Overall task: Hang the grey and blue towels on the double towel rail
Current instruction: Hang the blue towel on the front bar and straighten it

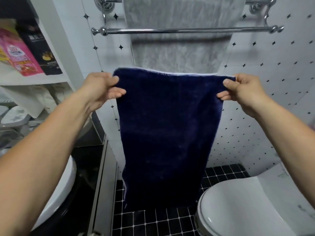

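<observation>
Bare forearms (42,159) reach in from the lower corners, nearest of all. Out past the left hand (100,87) stands a white shelf (34,80) with a pink packet (20,55) and a black packet (42,48), and under that arm curves a white washbasin (63,184). The left hand pinches the upper left corner of the blue towel (167,133) between thumb and curled fingers. The right hand (242,89) pinches the upper right corner likewise, so the top edge is stretched between the hands and the rest hangs below them. Above the hands, apart from the blue towel, the double towel rail (187,30) is fixed to the wall. The grey towel (179,51) is draped over its rear bar, behind the bare front bar. Under the right arm sits a white toilet (238,210), lid down.
</observation>
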Available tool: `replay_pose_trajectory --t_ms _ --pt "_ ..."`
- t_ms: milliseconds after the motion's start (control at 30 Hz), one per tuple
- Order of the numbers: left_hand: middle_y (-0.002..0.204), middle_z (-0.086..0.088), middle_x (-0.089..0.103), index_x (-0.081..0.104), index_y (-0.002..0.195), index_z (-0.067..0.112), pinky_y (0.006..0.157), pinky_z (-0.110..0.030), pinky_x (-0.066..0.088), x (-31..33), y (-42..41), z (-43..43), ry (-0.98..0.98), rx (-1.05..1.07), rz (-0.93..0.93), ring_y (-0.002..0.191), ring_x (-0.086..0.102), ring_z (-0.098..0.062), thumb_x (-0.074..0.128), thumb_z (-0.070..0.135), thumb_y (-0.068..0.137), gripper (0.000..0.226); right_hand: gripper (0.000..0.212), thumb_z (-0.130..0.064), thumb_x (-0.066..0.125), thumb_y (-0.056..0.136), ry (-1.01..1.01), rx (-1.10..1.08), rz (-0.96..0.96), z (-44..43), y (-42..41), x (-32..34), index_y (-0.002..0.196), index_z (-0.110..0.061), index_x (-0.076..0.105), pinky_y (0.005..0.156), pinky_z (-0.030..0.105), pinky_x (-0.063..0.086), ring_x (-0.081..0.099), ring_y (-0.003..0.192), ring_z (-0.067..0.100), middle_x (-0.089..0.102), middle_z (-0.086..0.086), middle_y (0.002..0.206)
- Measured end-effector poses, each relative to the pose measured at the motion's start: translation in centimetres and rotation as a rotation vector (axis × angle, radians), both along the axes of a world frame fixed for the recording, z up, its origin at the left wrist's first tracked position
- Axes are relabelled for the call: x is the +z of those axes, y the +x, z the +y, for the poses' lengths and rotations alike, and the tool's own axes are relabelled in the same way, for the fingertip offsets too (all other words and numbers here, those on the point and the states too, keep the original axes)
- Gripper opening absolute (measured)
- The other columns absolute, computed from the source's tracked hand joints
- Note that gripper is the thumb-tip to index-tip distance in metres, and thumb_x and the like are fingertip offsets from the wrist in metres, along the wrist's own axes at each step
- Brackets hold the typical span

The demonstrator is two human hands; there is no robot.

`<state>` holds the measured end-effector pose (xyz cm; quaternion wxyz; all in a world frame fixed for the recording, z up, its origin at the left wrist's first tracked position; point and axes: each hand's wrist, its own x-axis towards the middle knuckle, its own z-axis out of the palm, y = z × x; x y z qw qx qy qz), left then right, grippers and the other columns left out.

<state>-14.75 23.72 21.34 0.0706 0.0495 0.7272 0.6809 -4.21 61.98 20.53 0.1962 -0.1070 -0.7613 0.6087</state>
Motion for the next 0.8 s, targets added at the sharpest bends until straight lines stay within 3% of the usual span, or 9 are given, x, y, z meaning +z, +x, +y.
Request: replay_pose_trajectory --t_ms 100,133,200,267,367,500,600,667,800 --pt "0.113 -0.023 0.055 0.042 0.131 -0.01 0.042 -0.022 0.052 -0.4 -0.6 -0.6 -0.006 0.097 -0.002 0.051 0.07 -0.019 0.059 0.005 0.094 0.043 0.008 -0.009 0.056 0.095 -0.02 -0.004 0.002 0.0 0.0 -0.1 0.088 -0.006 0.059 0.056 0.022 0.057 0.069 0.054 0.015 0.07 0.007 0.064" --pt "0.108 -0.022 0.057 0.046 0.127 -0.01 0.039 -0.022 0.049 -0.7 -0.7 -0.6 -0.048 0.099 -0.005 0.049 0.069 -0.019 0.059 0.006 0.095 0.039 0.007 -0.008 0.056 0.095 -0.021 -0.008 -0.014 0.0 -0.1 -0.2 0.089 -0.005 0.059 0.055 0.022 0.056 0.069 0.053 0.014 0.068 0.01 0.068" --pt "0.078 -0.014 0.057 0.057 0.093 0.004 0.032 -0.019 0.038 -1.7 -1.0 -0.5 -0.184 0.127 0.0 0.041 0.064 -0.015 0.058 0.009 0.095 0.005 0.007 -0.006 0.056 0.095 0.019 0.018 -0.123 -0.2 -0.1 -0.5 0.092 -0.001 0.059 0.051 0.021 0.056 0.068 0.05 0.014 0.065 0.015 0.07" --pt "0.061 -0.01 0.051 0.046 0.07 0.015 0.032 -0.018 0.028 -2.6 -1.4 -0.8 -0.269 0.188 0.017 0.036 0.055 -0.016 0.057 0.011 0.095 0.028 0.009 -0.005 0.058 0.093 0.03 0.19 -0.326 -0.1 0.4 -0.7 0.096 0.003 0.06 0.05 0.023 0.056 0.065 0.048 0.015 0.065 0.013 0.063" --pt "0.064 -0.014 0.055 0.046 0.069 0.016 0.039 -0.022 0.024 -3.2 -2.0 -1.2 -0.325 0.238 0.004 0.048 0.05 -0.022 0.054 0.013 0.096 0.029 0.009 -0.008 0.063 0.086 -0.113 0.485 -0.432 -0.1 1.0 -0.3 0.09 -0.003 0.069 0.054 0.025 0.055 0.063 0.051 0.014 0.067 0.007 0.066" --pt "0.079 -0.008 0.058 0.053 0.084 0.012 0.034 -0.019 0.044 -2.4 -2.2 -1.0 -0.176 0.167 -0.088 0.04 0.063 -0.014 0.059 0.007 0.094 0.013 0.007 -0.003 0.058 0.094 0.005 0.016 -0.257 -1.1 -1.0 -1.0 0.098 0.002 0.059 0.049 0.022 0.056 0.065 0.045 0.012 0.064 0.016 0.068" --pt "0.085 -0.006 0.056 0.056 0.114 0.002 0.041 -0.021 0.053 -2.1 -2.2 -0.6 -0.108 0.119 -0.142 0.044 0.067 -0.019 0.057 0.002 0.094 0.02 0.01 -0.002 0.061 0.09 0.008 0.331 -0.386 -1.7 -0.8 -1.2 0.098 0.004 0.063 0.051 0.024 0.056 0.067 0.051 0.016 0.068 0.012 0.065" --pt "0.088 -0.007 0.056 0.051 0.125 -0.001 0.042 -0.022 0.053 -2.0 -2.4 -1.0 -0.071 0.152 -0.157 0.046 0.067 -0.019 0.054 0.0 0.096 0.03 0.008 -0.004 0.062 0.09 -0.054 0.316 -0.351 -1.4 -0.6 -0.8 0.094 0.002 0.065 0.053 0.023 0.056 0.068 0.054 0.016 0.069 0.009 0.066" --pt "0.092 -0.013 0.058 0.054 0.089 0.008 0.039 -0.02 0.051 -1.5 -3.1 -0.7 0.038 0.182 -0.129 0.043 0.066 -0.016 0.056 0.001 0.095 0.009 0.017 -0.004 0.06 0.093 -0.116 -0.064 -0.18 -0.4 -2.0 0.1 0.076 -0.006 0.056 0.047 0.023 0.056 0.063 0.044 0.012 0.06 0.005 0.057"
